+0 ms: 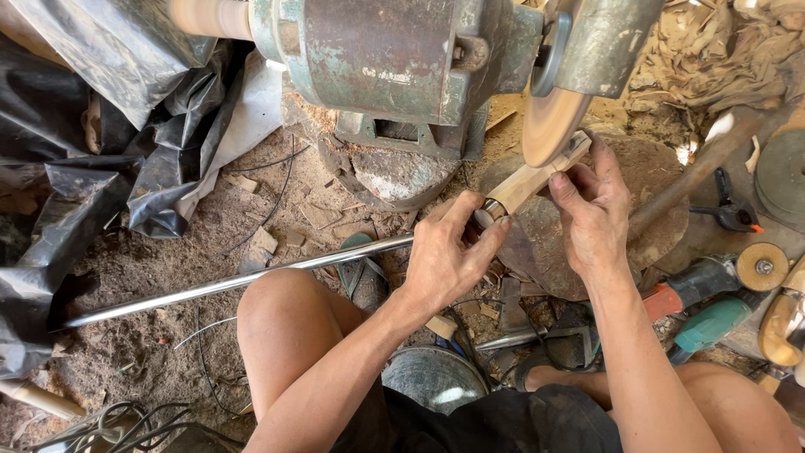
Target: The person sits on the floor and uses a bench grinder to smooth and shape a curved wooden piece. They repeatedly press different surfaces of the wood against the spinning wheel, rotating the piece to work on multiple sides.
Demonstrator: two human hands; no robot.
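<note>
Handle [530, 179] of wood, on a steel rod [235, 283], meets the disc [549, 126]. Left hand [444, 256] clasps the collar; right hand [594, 210] pinches the handle.

Bright daylight falls from the upper right and gives soft shadows under the grinder [394, 59]. The spinning disc [553, 126] is blurred; the edges bend slightly.

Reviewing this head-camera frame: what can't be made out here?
- Top of the green bench grinder: cut off by the upper edge.
- Spinning tan sanding disc: motion-blurred, surface unreadable; upper part behind its grey guard.
- Pale wooden handle on the long shiny metal rod: its tip is hidden by the disc; its grip partly by the left hand and right hand.
</note>
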